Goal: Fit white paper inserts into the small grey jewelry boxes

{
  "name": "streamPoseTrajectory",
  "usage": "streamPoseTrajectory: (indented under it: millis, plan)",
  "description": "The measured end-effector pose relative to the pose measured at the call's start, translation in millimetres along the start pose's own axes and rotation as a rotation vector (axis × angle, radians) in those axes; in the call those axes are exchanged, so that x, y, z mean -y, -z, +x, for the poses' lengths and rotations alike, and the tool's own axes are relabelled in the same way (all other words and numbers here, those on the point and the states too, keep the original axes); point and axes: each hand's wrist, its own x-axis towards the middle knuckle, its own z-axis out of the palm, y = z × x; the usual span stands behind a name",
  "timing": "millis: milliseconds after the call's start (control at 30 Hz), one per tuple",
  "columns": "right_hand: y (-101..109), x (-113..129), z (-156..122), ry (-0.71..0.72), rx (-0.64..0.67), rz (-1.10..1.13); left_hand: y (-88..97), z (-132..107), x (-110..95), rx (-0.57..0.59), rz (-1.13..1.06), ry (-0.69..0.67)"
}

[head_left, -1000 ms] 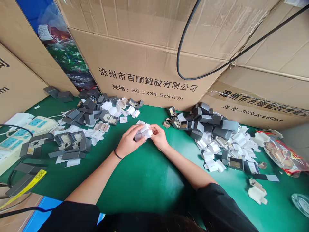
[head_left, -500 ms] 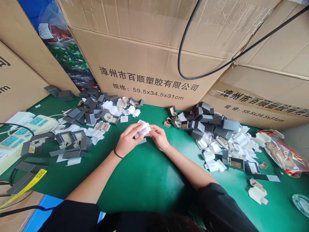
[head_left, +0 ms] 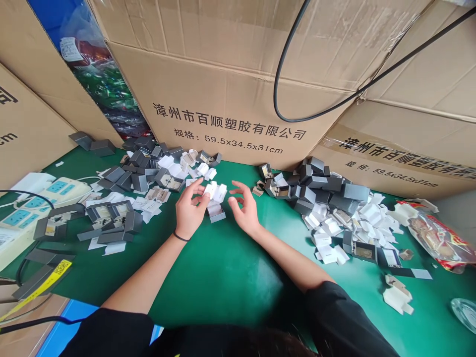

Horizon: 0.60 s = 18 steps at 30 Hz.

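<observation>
My left hand [head_left: 189, 210] pinches a small white folded insert [head_left: 214, 191] between thumb and fingers, above the green table [head_left: 223, 267]. A small grey box [head_left: 216, 212] lies on the table just right of that hand, under the insert. My right hand [head_left: 243, 206] hovers beside it with fingers spread and nothing in them. A black band circles my left wrist.
Heaps of grey boxes and white inserts lie at the left [head_left: 130, 183] and right [head_left: 334, 203]. Big cardboard cartons [head_left: 230, 114] wall the back. A power strip [head_left: 33, 203] sits far left, a plastic bag [head_left: 439, 238] far right, a glass dish [head_left: 463, 312] at the lower right.
Both hands held the box and insert together. Now the grey box lies on the table, my right hand has let go and spread, and my left keeps the white insert.
</observation>
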Motion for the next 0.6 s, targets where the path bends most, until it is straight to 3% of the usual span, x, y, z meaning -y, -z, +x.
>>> streamPoseTrajectory:
  millis: [133, 233, 433, 600]
  plan:
    - [0, -2, -1, 0.197, 0.126, -0.244, -4.1, 1, 3, 0.039, -0.238, 0.176]
    - [0, -6, 1, 0.278, 0.150, -0.356, -6.5, 0, 1, 0.076, -0.373, 0.273]
    - [4, -7, 5, 0.290, 0.105, -0.448, -5.1, -1, -9, 0.189, -0.598, 0.377]
    - [8, -6, 11, 0.279, 0.140, -0.531, 0.4, 1, -9, 0.286, -0.645, 0.418]
